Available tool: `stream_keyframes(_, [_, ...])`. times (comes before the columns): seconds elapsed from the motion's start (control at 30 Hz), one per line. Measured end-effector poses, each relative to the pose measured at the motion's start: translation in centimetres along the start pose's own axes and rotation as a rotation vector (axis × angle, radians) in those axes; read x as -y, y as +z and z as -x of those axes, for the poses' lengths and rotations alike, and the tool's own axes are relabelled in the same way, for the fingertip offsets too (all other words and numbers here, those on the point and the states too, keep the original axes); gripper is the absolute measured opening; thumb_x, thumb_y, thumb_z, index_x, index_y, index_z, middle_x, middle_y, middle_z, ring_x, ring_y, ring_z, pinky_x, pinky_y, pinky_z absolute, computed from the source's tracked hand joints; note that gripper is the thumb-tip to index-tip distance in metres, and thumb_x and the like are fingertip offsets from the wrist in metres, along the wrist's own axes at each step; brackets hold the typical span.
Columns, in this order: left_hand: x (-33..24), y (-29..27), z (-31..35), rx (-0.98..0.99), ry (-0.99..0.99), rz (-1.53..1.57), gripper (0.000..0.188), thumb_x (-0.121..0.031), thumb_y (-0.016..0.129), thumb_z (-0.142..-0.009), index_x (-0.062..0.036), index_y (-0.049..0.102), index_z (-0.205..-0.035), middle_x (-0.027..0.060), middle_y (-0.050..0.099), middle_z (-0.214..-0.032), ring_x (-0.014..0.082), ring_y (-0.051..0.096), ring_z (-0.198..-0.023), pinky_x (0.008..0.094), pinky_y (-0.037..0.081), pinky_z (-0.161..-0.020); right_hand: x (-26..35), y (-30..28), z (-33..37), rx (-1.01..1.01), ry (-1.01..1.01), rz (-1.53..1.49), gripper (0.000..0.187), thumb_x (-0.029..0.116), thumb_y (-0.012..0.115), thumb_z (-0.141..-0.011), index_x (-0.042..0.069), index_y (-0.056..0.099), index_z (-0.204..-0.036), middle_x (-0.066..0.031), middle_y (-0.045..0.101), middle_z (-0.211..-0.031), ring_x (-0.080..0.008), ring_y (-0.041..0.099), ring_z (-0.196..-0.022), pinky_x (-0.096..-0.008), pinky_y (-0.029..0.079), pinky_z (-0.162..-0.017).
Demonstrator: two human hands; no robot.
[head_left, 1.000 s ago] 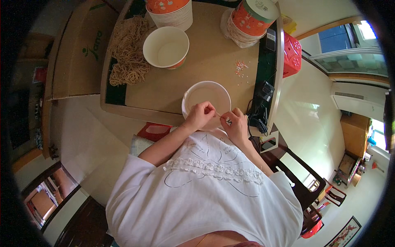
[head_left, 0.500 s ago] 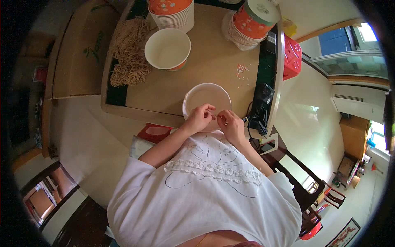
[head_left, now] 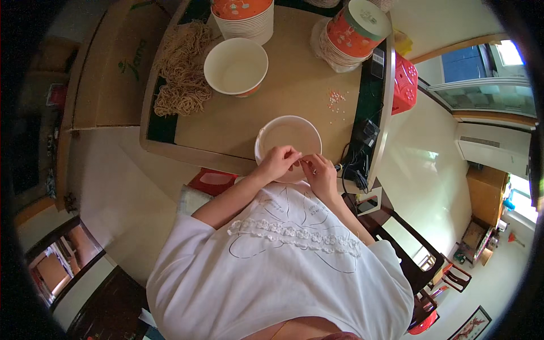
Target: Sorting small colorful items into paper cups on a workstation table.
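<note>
My left hand (head_left: 279, 162) and right hand (head_left: 321, 171) meet at the near rim of the white bowl (head_left: 288, 137), fingers pinched together on something too small to tell. The bowl sits at the near edge of the surface (head_left: 294, 85). Beyond the bowl stands a second, paper bowl (head_left: 236, 67), a noodle heap (head_left: 182, 68) at its left, and orange cup stacks (head_left: 354, 31) farther back.
</note>
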State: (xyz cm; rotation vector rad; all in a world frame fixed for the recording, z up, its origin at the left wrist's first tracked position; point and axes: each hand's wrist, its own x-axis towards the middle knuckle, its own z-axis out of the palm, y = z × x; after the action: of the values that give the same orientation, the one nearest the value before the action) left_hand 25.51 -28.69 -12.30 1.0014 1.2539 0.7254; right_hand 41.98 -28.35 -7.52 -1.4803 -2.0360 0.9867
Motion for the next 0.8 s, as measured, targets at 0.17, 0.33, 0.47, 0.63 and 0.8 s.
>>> stream_keyframes(0.17, [-1.2,0.5,0.5,-0.084,0.064,-0.089,0.019,-0.017,0.055,-0.092,-0.0008,0.058,-0.082,0.0014,0.060,-0.069,0.0069,0.054,-0.057,0.0238,0.045,-0.052,-0.2,0.1,0.1,-0.017,-0.023,0.029,0.006,0.014,0.063,-0.080,0.011,0.064,-0.085,-0.0064,0.059,-0.078,-0.0266,0.058,-0.068,-0.0366,0.042,-0.064])
stream_keyframes(0.33, [-0.9,0.7,0.3,-0.105,-0.015,0.094,0.018,-0.016,0.057,-0.090,-0.0009,0.057,-0.081,0.0024,0.060,-0.069,0.0076,0.054,-0.056,0.0248,0.046,-0.052,-0.3,0.0,0.1,-0.038,-0.053,0.089,0.006,0.014,0.064,-0.079,0.011,0.063,-0.084,-0.0053,0.058,-0.078,-0.0253,0.058,-0.070,-0.0357,0.040,-0.066])
stream_keyframes(0.47, [-0.9,0.6,0.3,-0.090,0.022,-0.083,0.019,-0.018,0.059,-0.089,-0.0013,0.055,-0.079,0.0043,0.059,-0.067,0.0102,0.054,-0.056,0.0280,0.045,-0.052,-0.3,0.1,0.2,-0.050,-0.065,0.077,0.005,0.013,0.064,-0.077,0.010,0.063,-0.082,-0.0053,0.058,-0.077,-0.0257,0.058,-0.070,-0.0363,0.040,-0.065])
stream_keyframes(0.63, [-1.4,1.1,0.6,-0.224,0.223,-0.292,0.019,-0.016,0.061,-0.086,0.0000,0.053,-0.078,0.0151,0.061,-0.070,0.0293,0.061,-0.064,0.0387,0.046,-0.059,-0.1,0.0,0.3,-0.041,-0.112,0.104,0.004,0.010,0.063,-0.075,0.009,0.061,-0.078,-0.0055,0.056,-0.073,-0.0256,0.056,-0.071,-0.0364,0.038,-0.064])
stream_keyframes(0.8, [-1.0,1.3,0.3,-0.325,0.295,-0.344,0.018,-0.014,0.060,-0.086,-0.0006,0.051,-0.078,0.0161,0.060,-0.070,0.0333,0.060,-0.065,0.0399,0.046,-0.058,0.1,0.0,0.1,-0.053,-0.110,0.095,0.003,0.010,0.062,-0.078,0.010,0.061,-0.080,-0.0053,0.056,-0.073,-0.0251,0.055,-0.070,-0.0359,0.037,-0.064])
